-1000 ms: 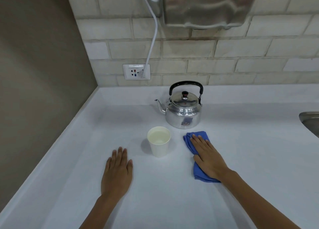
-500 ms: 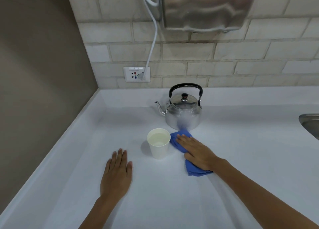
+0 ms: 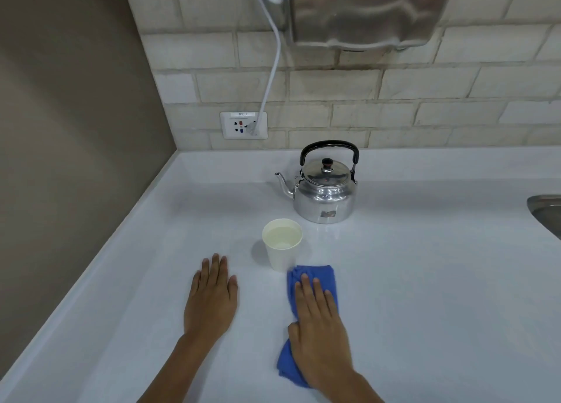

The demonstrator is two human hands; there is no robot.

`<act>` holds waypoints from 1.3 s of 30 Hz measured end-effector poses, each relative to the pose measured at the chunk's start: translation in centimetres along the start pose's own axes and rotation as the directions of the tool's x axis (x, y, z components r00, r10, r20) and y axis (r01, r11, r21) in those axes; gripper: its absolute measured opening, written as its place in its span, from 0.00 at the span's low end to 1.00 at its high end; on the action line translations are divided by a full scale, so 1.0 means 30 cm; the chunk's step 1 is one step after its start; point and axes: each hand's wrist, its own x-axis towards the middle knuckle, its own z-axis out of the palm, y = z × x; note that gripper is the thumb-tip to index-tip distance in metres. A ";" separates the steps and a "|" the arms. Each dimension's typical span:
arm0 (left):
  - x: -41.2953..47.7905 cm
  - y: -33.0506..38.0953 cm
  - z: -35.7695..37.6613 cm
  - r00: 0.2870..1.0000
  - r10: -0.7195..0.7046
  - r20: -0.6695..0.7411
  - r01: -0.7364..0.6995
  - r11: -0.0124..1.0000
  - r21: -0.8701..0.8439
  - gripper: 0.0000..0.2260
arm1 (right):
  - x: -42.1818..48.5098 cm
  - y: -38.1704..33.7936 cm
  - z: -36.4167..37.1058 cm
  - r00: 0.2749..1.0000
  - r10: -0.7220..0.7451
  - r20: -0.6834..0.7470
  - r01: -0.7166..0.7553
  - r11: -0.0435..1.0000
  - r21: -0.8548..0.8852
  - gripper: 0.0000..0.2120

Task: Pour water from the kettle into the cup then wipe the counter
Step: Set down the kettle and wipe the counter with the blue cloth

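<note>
A shiny metal kettle [image 3: 324, 193] with a black handle stands upright near the back of the white counter [image 3: 425, 281], spout pointing left. In front of it, slightly left, a white paper cup [image 3: 282, 246] holds water. My right hand [image 3: 320, 326] presses flat on a folded blue cloth [image 3: 315, 276] just in front of the cup; the cloth's far edge nearly touches the cup's base. To the left of the cup, my left hand [image 3: 211, 299] lies flat on the counter, palm down, fingers together, holding nothing.
A brown wall [image 3: 69, 129] borders the counter on the left. On the tiled back wall sits a socket [image 3: 243, 125] with a white cable running up. A steel appliance [image 3: 367, 11] hangs above. A sink rim [image 3: 545, 214] shows at the right edge.
My right hand slid the blue cloth from beside the kettle, past the cup's right side, back toward me. The left hand, cup and kettle stayed put.
</note>
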 end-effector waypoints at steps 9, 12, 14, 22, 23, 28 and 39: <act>-0.002 -0.019 0.007 1.000 0.008 -0.008 -0.008 1.000 0.007 0.24 | 0.015 0.169 -0.047 0.999 -0.005 -0.045 0.006 1.000 0.028 0.25; -0.002 -0.012 0.008 1.000 0.006 -0.011 -0.006 1.000 0.020 0.24 | 0.048 0.274 -0.061 0.995 0.100 0.003 -0.100 0.995 0.024 0.26; 0.000 -0.007 0.008 1.000 0.004 -0.012 -0.004 1.000 0.026 0.24 | 0.046 0.261 -0.052 0.989 0.147 0.017 -0.147 0.989 0.031 0.25; 0.008 -0.008 0.012 1.000 -0.009 0.004 0.009 1.000 0.020 0.24 | -0.070 -0.096 -0.037 0.994 0.065 0.083 -0.066 0.998 0.014 0.26; 0.009 -0.009 0.012 1.000 -0.014 0.010 0.014 1.000 0.016 0.24 | -0.076 -0.142 -0.023 0.995 0.043 0.090 -0.044 0.999 0.010 0.29; -0.001 -0.006 -0.024 0.996 -0.044 0.079 0.056 0.986 -0.155 0.24 | -0.054 -0.194 -0.014 0.989 -0.115 0.097 0.082 0.954 0.288 0.28; -0.347 0.241 -0.078 0.963 0.263 0.055 -0.251 0.954 -0.162 0.26 | 0.257 0.225 0.017 0.995 0.102 0.002 -0.101 0.988 0.118 0.23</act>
